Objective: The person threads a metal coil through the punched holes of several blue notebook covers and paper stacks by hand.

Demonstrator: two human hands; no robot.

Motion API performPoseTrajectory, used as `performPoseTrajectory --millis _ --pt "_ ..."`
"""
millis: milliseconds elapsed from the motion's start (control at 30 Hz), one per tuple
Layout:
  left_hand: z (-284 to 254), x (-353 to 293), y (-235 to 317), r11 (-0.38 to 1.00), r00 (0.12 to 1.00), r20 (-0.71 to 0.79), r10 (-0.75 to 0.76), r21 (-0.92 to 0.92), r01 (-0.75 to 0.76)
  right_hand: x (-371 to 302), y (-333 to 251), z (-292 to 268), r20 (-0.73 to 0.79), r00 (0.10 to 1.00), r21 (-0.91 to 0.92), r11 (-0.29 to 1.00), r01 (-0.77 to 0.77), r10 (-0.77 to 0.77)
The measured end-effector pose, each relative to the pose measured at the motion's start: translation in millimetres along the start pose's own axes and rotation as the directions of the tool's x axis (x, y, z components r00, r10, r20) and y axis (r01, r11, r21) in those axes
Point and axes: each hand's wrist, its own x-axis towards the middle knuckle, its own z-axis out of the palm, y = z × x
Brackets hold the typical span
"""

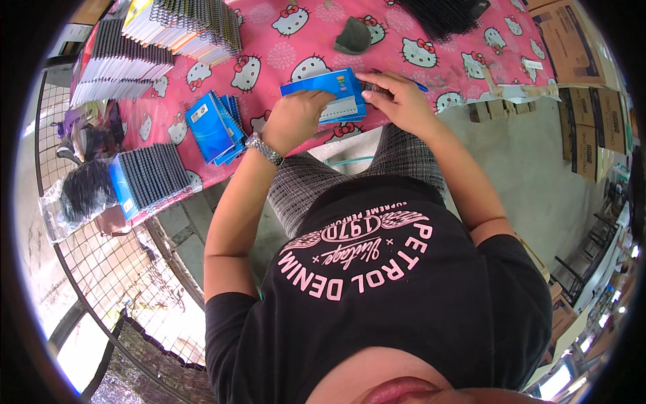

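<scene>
A small stack of blue-covered notebooks (311, 85) lies at the near edge of the table, with a white, hole-punched page edge showing on top. My left hand (299, 120), wearing a metal watch, rests over its left side with the fingers curled on the top notebook. At the right edge of the stack is my right hand (402, 102), its thumb and fingers bent toward each other around something dark and thin, too small to make out. A blue pen-like tip (422, 87) sticks out beside the right knuckles.
Blue spiral notebooks (210, 128) lie left of my left hand; a coil-bound stack (153, 176) stands at the table's left corner. Taller notebook piles (185, 30) rise behind. A grey-green curved piece (352, 36) and black coils (444, 17) lie on the pink tablecloth (269, 50). Cardboard boxes (570, 44) stand right.
</scene>
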Motion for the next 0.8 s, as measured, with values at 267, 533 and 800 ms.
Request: performPoseTrajectory --millis 267,533,800 --pt "-7 6 2 0.99 0.993 0.005 -0.121 -0.069 0.121 7 11 26 0.076 0.933 -0.429 0.833 0.349 -0.352" --pt "-6 5 -6 0.938 0.98 0.079 -0.184 -0.285 0.199 40 0 11 0.348 0.87 -0.481 0.73 0.485 -0.349" --pt "-34 13 29 0.939 0.954 0.015 -0.299 0.185 0.291 32 -37 0 -0.336 0.88 -0.067 0.941 0.332 -0.335"
